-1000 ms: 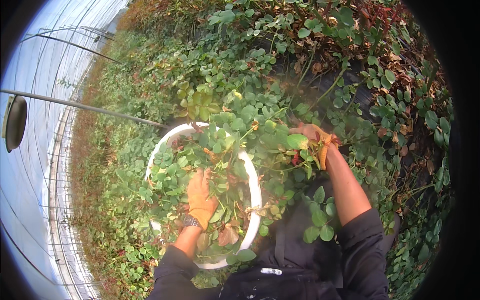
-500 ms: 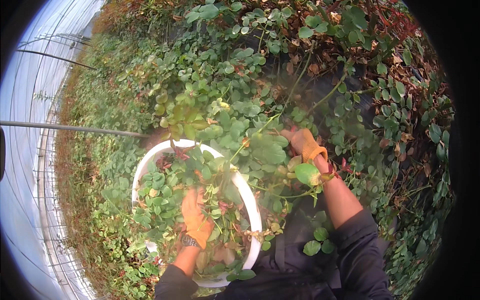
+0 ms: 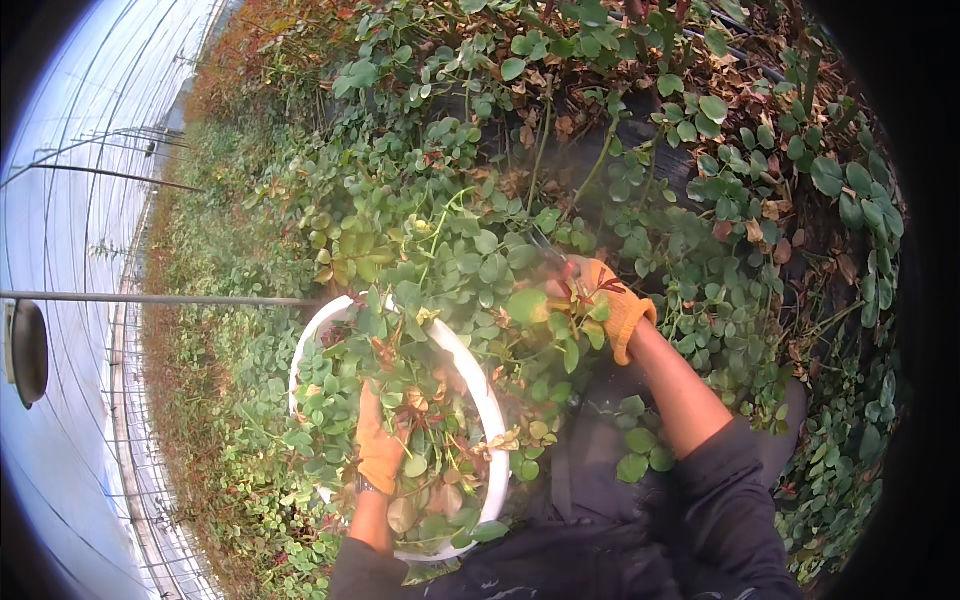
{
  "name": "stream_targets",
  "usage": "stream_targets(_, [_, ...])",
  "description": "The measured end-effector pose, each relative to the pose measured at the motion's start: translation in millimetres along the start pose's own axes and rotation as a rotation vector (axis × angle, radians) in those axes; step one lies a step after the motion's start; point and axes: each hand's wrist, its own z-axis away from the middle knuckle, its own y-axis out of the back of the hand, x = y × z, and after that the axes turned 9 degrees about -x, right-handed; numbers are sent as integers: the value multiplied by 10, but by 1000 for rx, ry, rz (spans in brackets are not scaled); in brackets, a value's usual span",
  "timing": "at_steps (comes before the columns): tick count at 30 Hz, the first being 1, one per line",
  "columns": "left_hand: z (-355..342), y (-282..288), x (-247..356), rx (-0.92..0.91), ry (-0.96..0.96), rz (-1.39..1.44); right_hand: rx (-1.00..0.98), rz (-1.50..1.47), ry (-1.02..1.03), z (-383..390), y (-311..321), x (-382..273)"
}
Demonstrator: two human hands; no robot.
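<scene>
A white bucket (image 3: 492, 425) with a round rim stands before me, heaped with leafy cuttings (image 3: 415, 400), some leaves browned. My left hand (image 3: 381, 447), in an orange glove, reaches in over the rim among the cuttings. Leaves cover most of its fingers, so I cannot tell what they grip. To the right of the bucket, my right hand (image 3: 610, 308), also gloved in orange, is closed around pruning shears (image 3: 568, 268). A bit of red handle and a thin metal blade show, pointing up and left into the foliage. Reddish and green leaves hang across this glove.
Dense leafy plants (image 3: 440, 160) surround the bucket. Bare stems rise from black ground sheeting (image 3: 650, 150) with dry leaves at upper right. A grey pole (image 3: 160, 297) runs in from the left toward the bucket. Beyond stands a translucent greenhouse wall (image 3: 70, 230).
The scene has shifted slightly in view. My right hand has turned, and the shears' blade now shows. My left hand stays in the bucket among the cuttings.
</scene>
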Motion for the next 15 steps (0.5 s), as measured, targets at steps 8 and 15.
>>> stream_targets(8, [442,765,400,237,290,552,219,-26,-60,740,408,106])
stream_targets(15, [651,1491,942,806,258,496,183,-181,44,1252,491,-37])
